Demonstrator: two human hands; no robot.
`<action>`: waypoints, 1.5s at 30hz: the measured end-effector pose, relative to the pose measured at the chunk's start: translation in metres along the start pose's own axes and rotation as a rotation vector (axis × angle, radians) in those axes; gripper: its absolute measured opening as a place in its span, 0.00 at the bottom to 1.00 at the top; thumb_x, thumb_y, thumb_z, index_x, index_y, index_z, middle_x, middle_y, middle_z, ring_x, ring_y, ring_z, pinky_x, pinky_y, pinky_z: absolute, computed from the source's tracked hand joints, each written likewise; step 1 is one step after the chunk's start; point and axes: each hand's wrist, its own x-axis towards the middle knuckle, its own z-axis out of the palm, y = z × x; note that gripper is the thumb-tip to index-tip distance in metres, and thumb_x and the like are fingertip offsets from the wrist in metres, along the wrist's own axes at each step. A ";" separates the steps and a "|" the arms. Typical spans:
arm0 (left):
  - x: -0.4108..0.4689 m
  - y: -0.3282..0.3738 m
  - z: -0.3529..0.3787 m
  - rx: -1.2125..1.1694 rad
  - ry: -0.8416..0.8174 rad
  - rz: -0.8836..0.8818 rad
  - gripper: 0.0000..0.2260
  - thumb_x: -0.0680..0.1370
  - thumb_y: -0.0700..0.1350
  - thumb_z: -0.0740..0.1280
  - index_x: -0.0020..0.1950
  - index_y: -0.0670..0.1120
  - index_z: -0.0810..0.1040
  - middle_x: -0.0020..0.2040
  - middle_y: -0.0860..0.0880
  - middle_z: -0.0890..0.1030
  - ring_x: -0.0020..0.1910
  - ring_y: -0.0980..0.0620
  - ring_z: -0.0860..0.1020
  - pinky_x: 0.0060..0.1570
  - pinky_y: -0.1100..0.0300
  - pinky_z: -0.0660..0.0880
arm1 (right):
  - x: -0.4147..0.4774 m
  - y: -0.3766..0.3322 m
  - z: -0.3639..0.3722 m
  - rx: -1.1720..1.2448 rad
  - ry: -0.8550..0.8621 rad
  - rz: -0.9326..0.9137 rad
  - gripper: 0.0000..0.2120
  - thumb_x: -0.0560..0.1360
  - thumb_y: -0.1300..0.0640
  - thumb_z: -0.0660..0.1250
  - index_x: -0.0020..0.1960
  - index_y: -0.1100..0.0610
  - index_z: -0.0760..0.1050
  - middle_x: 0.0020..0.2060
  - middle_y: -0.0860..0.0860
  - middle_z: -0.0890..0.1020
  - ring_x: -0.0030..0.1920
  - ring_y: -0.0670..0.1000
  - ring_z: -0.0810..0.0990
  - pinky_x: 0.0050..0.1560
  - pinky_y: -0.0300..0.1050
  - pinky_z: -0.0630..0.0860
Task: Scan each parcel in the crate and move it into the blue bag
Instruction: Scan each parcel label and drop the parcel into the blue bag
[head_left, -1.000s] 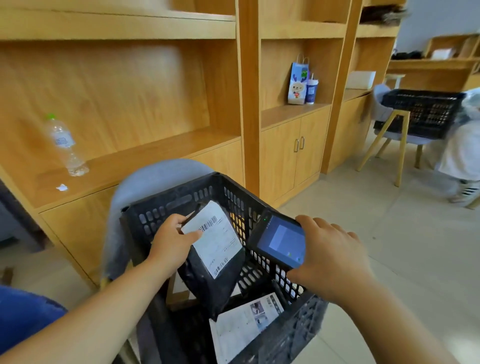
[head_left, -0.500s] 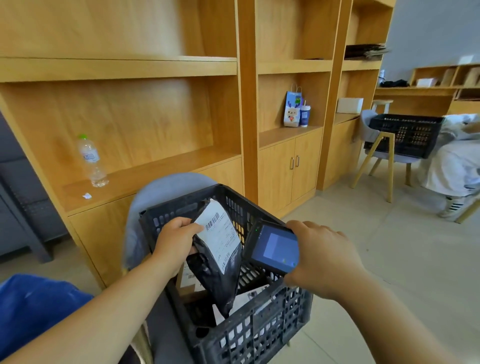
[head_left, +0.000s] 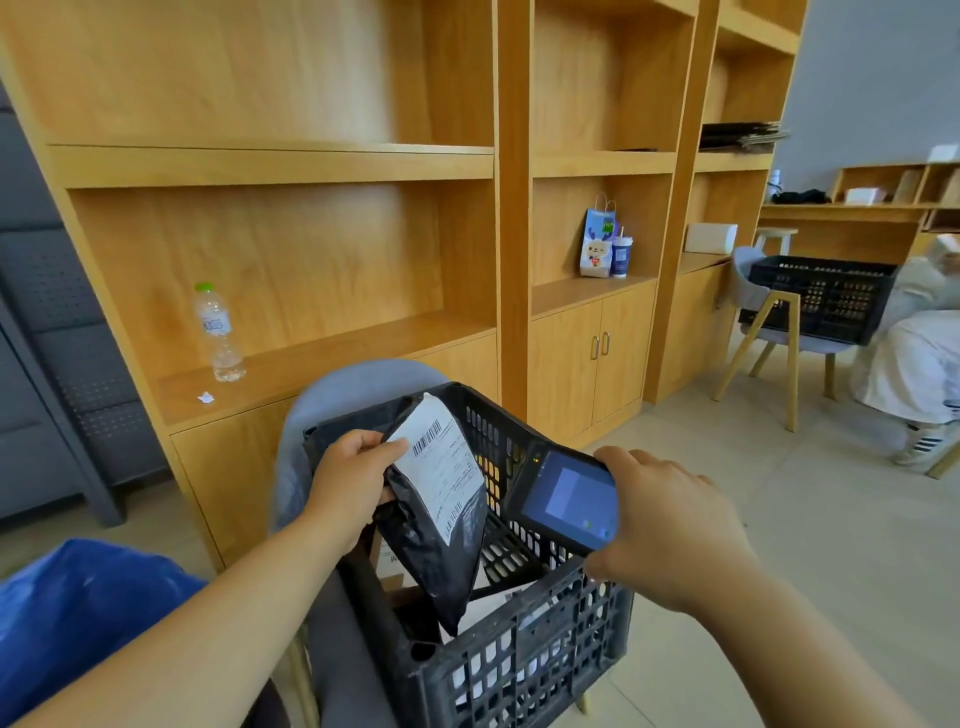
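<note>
My left hand (head_left: 353, 480) grips the top edge of a black plastic parcel (head_left: 431, 561) with a white barcode label, held upright over the black crate (head_left: 519, 660). My right hand (head_left: 670, 525) holds a handheld scanner (head_left: 563, 499) with a lit blue screen, its tip just right of the parcel's label. More parcels with white labels lie in the crate's bottom, mostly hidden. The crate rests on a grey chair (head_left: 337, 395). The blue bag (head_left: 67, 618) sits at the lower left, beside my left arm.
Wooden shelving (head_left: 498, 260) with cabinets stands right behind the crate, holding a water bottle (head_left: 218, 332) and a small paper bag (head_left: 597, 244). At right, a second black crate (head_left: 815, 296) rests on a wooden-legged chair, next to a seated person in white (head_left: 914, 358).
The parcel has risen higher out of the crate in my left hand, and the scanner stays close to its label. My view has tilted up, and the blue bag has come further into sight.
</note>
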 end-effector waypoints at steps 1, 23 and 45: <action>-0.001 0.002 -0.004 -0.009 0.005 0.001 0.04 0.76 0.42 0.69 0.44 0.44 0.77 0.44 0.45 0.83 0.40 0.49 0.82 0.32 0.60 0.76 | -0.001 -0.002 0.000 0.002 0.010 -0.002 0.35 0.60 0.42 0.71 0.63 0.49 0.64 0.47 0.45 0.74 0.44 0.50 0.72 0.41 0.45 0.67; -0.079 0.001 -0.291 0.239 0.610 0.159 0.06 0.74 0.43 0.71 0.40 0.51 0.76 0.40 0.51 0.81 0.45 0.43 0.80 0.49 0.44 0.78 | 0.008 -0.204 0.037 0.240 -0.004 -0.439 0.39 0.57 0.39 0.72 0.63 0.46 0.62 0.51 0.45 0.75 0.47 0.51 0.75 0.38 0.45 0.69; -0.040 -0.027 -0.132 0.929 -0.176 0.178 0.05 0.75 0.56 0.68 0.42 0.56 0.79 0.43 0.58 0.81 0.45 0.62 0.77 0.45 0.62 0.74 | 0.010 -0.057 0.027 0.069 0.007 -0.047 0.43 0.56 0.39 0.75 0.66 0.47 0.62 0.45 0.45 0.72 0.41 0.49 0.69 0.38 0.44 0.66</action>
